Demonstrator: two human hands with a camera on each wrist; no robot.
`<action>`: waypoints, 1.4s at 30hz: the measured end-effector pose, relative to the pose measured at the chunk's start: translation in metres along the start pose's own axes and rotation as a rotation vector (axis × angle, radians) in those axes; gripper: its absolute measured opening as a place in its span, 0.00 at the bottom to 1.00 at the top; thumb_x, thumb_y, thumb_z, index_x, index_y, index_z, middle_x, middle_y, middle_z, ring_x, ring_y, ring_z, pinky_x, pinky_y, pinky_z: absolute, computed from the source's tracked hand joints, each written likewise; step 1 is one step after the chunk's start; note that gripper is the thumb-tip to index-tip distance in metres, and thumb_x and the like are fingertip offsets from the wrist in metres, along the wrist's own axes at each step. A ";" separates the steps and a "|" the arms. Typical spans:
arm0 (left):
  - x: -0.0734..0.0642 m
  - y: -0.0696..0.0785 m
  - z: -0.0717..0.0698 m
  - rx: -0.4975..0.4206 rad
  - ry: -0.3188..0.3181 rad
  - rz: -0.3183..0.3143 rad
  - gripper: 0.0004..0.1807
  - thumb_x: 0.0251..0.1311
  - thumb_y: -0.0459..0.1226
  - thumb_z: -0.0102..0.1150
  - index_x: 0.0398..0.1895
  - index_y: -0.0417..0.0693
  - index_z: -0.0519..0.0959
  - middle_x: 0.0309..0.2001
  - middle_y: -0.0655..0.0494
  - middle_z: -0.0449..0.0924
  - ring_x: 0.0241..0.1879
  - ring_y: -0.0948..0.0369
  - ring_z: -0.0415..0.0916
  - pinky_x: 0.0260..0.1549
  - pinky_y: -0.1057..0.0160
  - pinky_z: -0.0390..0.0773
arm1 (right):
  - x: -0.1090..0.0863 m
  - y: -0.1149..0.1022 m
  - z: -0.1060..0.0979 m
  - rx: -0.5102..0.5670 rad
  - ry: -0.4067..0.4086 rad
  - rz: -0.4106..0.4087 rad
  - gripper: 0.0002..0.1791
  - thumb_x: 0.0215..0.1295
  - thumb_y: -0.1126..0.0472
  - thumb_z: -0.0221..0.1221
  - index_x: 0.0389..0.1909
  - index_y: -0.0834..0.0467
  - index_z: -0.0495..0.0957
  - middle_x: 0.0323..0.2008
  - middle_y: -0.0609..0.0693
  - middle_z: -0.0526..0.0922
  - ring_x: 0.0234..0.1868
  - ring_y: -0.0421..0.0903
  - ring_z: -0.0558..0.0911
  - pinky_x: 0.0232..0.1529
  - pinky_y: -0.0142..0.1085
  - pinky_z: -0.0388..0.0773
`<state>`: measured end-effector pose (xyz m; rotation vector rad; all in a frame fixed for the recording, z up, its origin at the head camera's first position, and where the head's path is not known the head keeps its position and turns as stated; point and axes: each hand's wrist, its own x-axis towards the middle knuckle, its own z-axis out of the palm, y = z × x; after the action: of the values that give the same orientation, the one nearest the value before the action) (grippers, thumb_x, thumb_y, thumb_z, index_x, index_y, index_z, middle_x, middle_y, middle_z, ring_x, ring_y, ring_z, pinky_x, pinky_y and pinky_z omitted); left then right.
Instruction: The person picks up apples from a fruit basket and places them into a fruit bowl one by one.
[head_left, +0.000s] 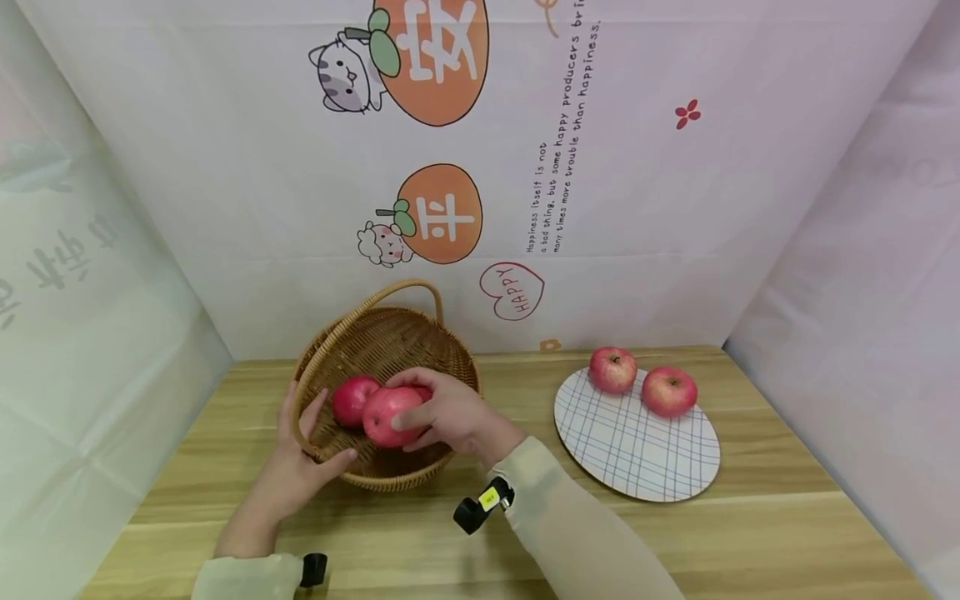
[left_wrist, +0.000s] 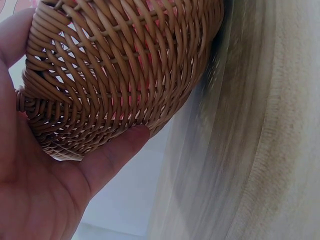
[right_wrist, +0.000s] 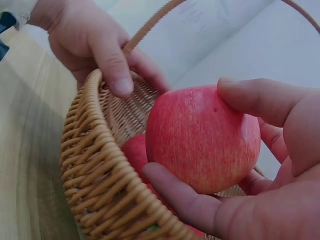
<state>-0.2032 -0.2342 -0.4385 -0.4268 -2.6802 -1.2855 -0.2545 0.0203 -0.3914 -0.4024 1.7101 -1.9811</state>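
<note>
A brown wicker basket (head_left: 390, 329) with an arched handle stands tilted toward me on the table. My left hand (head_left: 296, 467) grips its left rim, fingers on one side and thumb on the other; the woven wall (left_wrist: 125, 65) fills much of the left wrist view. Inside the basket opening, my right hand (head_left: 457, 417) holds a red apple (head_left: 384, 421) between thumb and fingers. Another red apple (head_left: 351, 402) lies in the basket just left of it. More red shows behind the held apple, mostly hidden by the right hand.
To the right lies a round white mat (head_left: 630, 450) with a blue grid pattern. Two apples, one left (head_left: 612, 371) and one right (head_left: 670, 392), sit at its far edge. A printed white cloth (head_left: 637, 225) hangs behind the wooden table (head_left: 757, 517).
</note>
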 end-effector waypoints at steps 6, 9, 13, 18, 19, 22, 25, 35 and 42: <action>0.000 0.000 0.000 0.004 0.002 0.002 0.55 0.60 0.46 0.71 0.81 0.50 0.44 0.76 0.56 0.12 0.69 0.25 0.36 0.55 0.22 0.53 | -0.009 -0.003 -0.012 0.100 0.000 -0.010 0.28 0.55 0.77 0.66 0.57 0.56 0.77 0.59 0.59 0.72 0.50 0.62 0.80 0.43 0.64 0.76; 0.000 0.000 0.000 -0.003 0.003 0.010 0.55 0.60 0.45 0.71 0.81 0.49 0.44 0.76 0.55 0.12 0.70 0.25 0.35 0.55 0.22 0.53 | -0.015 -0.006 -0.018 0.132 0.006 -0.019 0.28 0.56 0.78 0.64 0.58 0.58 0.75 0.60 0.60 0.70 0.51 0.63 0.79 0.44 0.66 0.75; 0.000 0.000 -0.001 -0.033 -0.001 0.014 0.58 0.59 0.44 0.71 0.81 0.51 0.39 0.76 0.54 0.12 0.70 0.27 0.33 0.55 0.22 0.51 | -0.024 -0.013 -0.024 0.160 -0.002 -0.021 0.28 0.58 0.79 0.62 0.59 0.58 0.73 0.62 0.61 0.67 0.53 0.65 0.77 0.45 0.66 0.75; -0.002 0.002 -0.002 -0.033 -0.011 -0.004 0.58 0.59 0.45 0.71 0.81 0.52 0.39 0.76 0.54 0.12 0.70 0.27 0.34 0.55 0.22 0.52 | -0.037 -0.021 -0.031 0.174 -0.016 -0.032 0.29 0.58 0.80 0.61 0.60 0.58 0.72 0.64 0.62 0.65 0.55 0.66 0.75 0.44 0.62 0.78; -0.002 0.002 -0.002 -0.029 -0.013 -0.005 0.57 0.59 0.45 0.71 0.81 0.51 0.40 0.76 0.53 0.12 0.70 0.27 0.35 0.55 0.23 0.52 | -0.040 -0.023 -0.034 0.172 -0.015 -0.037 0.30 0.58 0.80 0.61 0.60 0.58 0.71 0.64 0.62 0.65 0.55 0.65 0.75 0.44 0.61 0.78; -0.001 0.003 -0.002 -0.057 -0.015 -0.003 0.62 0.59 0.44 0.72 0.81 0.56 0.32 0.78 0.50 0.20 0.71 0.28 0.35 0.56 0.23 0.51 | -0.049 -0.027 -0.042 0.174 -0.013 -0.055 0.30 0.58 0.79 0.62 0.61 0.59 0.70 0.65 0.61 0.63 0.56 0.65 0.74 0.46 0.62 0.77; 0.000 0.004 -0.002 -0.087 -0.012 0.006 0.66 0.59 0.42 0.72 0.79 0.61 0.24 0.79 0.50 0.21 0.72 0.30 0.33 0.57 0.23 0.49 | -0.058 -0.028 -0.054 0.175 -0.002 -0.072 0.30 0.58 0.78 0.62 0.61 0.58 0.71 0.66 0.60 0.63 0.58 0.64 0.73 0.48 0.63 0.75; 0.000 0.005 -0.001 -0.027 -0.010 -0.001 0.56 0.60 0.45 0.70 0.81 0.51 0.42 0.76 0.54 0.11 0.70 0.26 0.33 0.55 0.22 0.51 | -0.087 -0.023 -0.104 0.205 0.065 -0.078 0.25 0.62 0.75 0.59 0.59 0.55 0.73 0.67 0.60 0.61 0.60 0.62 0.70 0.51 0.66 0.72; -0.001 0.005 -0.002 -0.004 -0.015 -0.005 0.55 0.61 0.46 0.69 0.81 0.51 0.42 0.76 0.54 0.11 0.69 0.24 0.35 0.54 0.22 0.54 | -0.111 -0.019 -0.141 0.140 0.178 -0.024 0.28 0.63 0.73 0.60 0.64 0.55 0.70 0.67 0.59 0.59 0.61 0.62 0.69 0.52 0.64 0.72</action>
<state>-0.2010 -0.2330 -0.4341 -0.4325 -2.6927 -1.2938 -0.2380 0.2000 -0.3872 -0.2029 1.6636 -2.1952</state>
